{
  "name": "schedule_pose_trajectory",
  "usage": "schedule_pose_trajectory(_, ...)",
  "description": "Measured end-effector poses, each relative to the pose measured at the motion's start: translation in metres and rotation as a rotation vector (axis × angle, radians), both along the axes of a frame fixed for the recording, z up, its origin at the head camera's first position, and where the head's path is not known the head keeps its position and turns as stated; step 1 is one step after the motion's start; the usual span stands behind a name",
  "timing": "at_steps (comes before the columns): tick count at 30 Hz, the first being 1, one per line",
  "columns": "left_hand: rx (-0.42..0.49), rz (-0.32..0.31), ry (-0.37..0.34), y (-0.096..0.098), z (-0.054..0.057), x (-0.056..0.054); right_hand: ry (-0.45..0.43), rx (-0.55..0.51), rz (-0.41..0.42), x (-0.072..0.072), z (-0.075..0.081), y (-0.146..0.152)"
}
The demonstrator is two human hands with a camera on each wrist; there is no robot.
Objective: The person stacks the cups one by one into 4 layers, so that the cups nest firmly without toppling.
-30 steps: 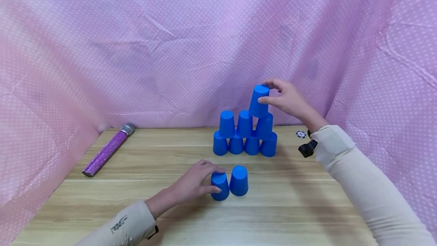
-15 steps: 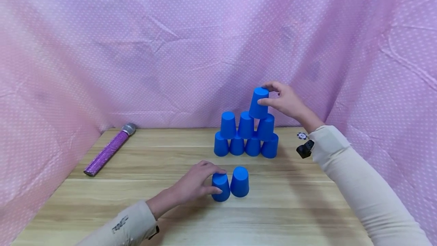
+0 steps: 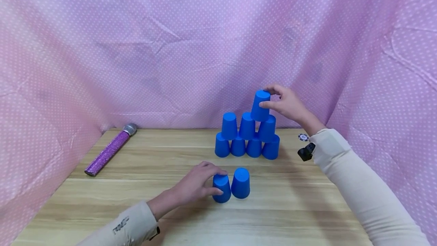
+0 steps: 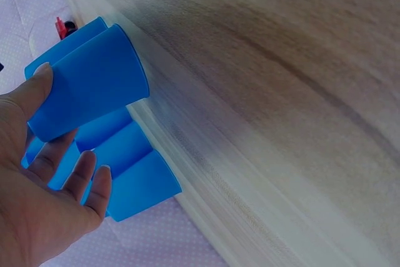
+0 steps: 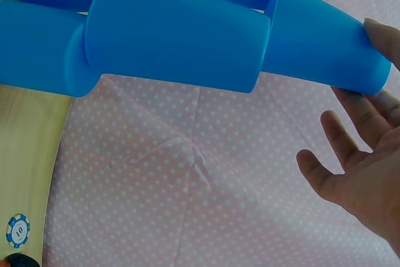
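My left hand (image 3: 194, 185) pinches inverted tapered blue plastic cup (image 3: 224, 185), in front of tiered blue cup stack (image 3: 247, 126); jerk could knock identical blue cup (image 3: 241, 183) just beside.
My right hand (image 3: 286, 103) pinches blue top cup (image 3: 260, 113) atop stack's right half; sideways nudge could topple stack.

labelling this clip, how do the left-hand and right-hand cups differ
The near cup in the left hand stands on the table; the far cup in the right hand is at the top of the stack. The near cup has a loose cup beside it; the far cup is alone at its level. Both are blue and upside down.
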State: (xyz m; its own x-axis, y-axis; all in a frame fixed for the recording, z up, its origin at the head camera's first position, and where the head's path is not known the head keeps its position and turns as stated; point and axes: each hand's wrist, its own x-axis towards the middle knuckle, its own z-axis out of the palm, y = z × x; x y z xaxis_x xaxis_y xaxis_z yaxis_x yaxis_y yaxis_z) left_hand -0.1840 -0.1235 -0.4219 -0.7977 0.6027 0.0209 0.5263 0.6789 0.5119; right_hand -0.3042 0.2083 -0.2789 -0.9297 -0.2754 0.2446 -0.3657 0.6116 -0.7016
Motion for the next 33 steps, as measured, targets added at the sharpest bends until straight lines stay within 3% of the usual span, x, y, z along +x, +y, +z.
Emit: schedule_pose_trajectory(33, -0.008, -0.017, 0.032, -0.0036, 0.0, -0.0057, -0.021, -0.002, 0.002, -0.0008, -0.0003, -0.0016)
